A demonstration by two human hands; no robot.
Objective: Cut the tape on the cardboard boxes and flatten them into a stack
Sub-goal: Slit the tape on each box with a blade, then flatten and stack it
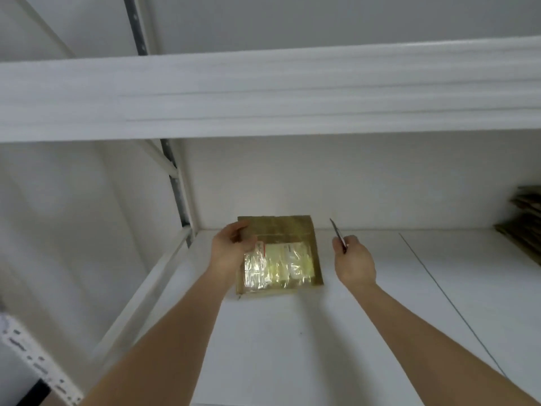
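Looking down the shelf [292,332], I see the cardboard box [281,253] lying flat straight ahead near the back wall, its long axis running away from me. My left hand [231,250] grips its left edge; my right hand [355,263], just beside it, pinches a blade [338,234] pointing up and away.

The box [278,230] under the left hand [231,247] was brown cardboard, matt on its bare upper face. Over its near half lay clear plastic tape or film [278,266] — glossy, crinkled, throwing back bright glare — with pale paper labels beneath it. The thin blade [338,234] held in the right hand [354,259] looked like dull grey metal. The shelf [292,332] was smooth, matt white board, and the perforated upright [175,183] bare grey metal. At the right edge sat a stack of cardboard [524,221] — brown, matt, rough-edged.
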